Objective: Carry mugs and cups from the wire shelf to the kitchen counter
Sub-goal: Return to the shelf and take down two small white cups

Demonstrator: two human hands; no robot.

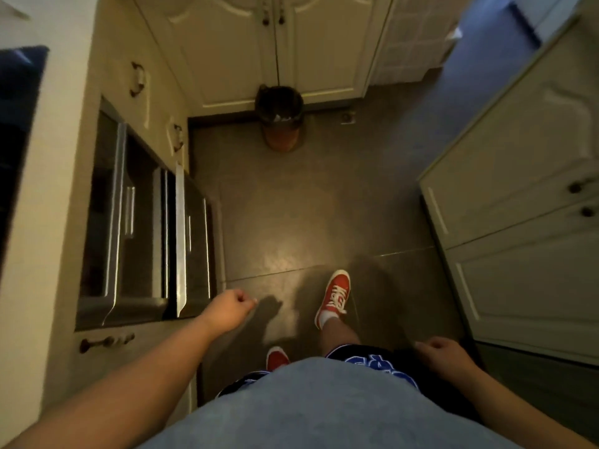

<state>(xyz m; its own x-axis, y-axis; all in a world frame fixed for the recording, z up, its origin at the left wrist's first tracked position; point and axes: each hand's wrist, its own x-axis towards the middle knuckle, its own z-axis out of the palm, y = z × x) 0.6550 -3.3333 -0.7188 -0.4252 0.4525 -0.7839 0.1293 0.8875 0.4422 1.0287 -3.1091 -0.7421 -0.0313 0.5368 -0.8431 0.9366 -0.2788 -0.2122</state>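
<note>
No mug, cup or wire shelf shows in the head view. I look down at a dark tiled floor while walking in red sneakers. My left hand (230,307) hangs out in front of me near the glass-fronted units, its fingers curled into a loose fist with nothing in it. My right hand (444,354) rests by my right hip, fingers curled, holding nothing. The kitchen counter (39,176) runs along the left edge, pale, with a dark hob set into it.
A bin (280,116) with a black liner stands on the floor ahead, against cream double cupboard doors (275,47). Built-in glass-and-steel appliances (142,228) line the left side. Cream cabinets (525,202) close in the right side. A narrow aisle of floor (291,222) lies between.
</note>
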